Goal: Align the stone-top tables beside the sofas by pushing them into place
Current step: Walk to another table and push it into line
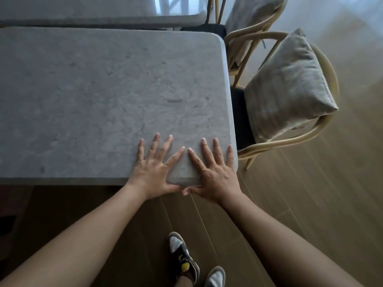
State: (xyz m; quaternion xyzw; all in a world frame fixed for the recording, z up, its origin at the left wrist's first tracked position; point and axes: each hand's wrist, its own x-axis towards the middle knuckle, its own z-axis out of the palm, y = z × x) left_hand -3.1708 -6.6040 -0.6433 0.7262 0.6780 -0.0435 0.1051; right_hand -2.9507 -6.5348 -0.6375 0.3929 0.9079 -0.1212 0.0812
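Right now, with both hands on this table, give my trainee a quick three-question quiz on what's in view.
1. True or false: both hands lie flat, fingers spread, on the near stone-top table.
2. Which hand is nearer the table's rounded right corner?
3. What rests on the wooden chair beside the table: A) a book, B) a grey cushion, C) a bag?

Key:
1. True: the left hand and right hand press flat by the near edge.
2. The right hand.
3. B, the grey cushion.

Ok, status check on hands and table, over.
Both hands, left and right, flat on grey stone-top table. Second table just beyond. Cushioned wooden chair at right edge.
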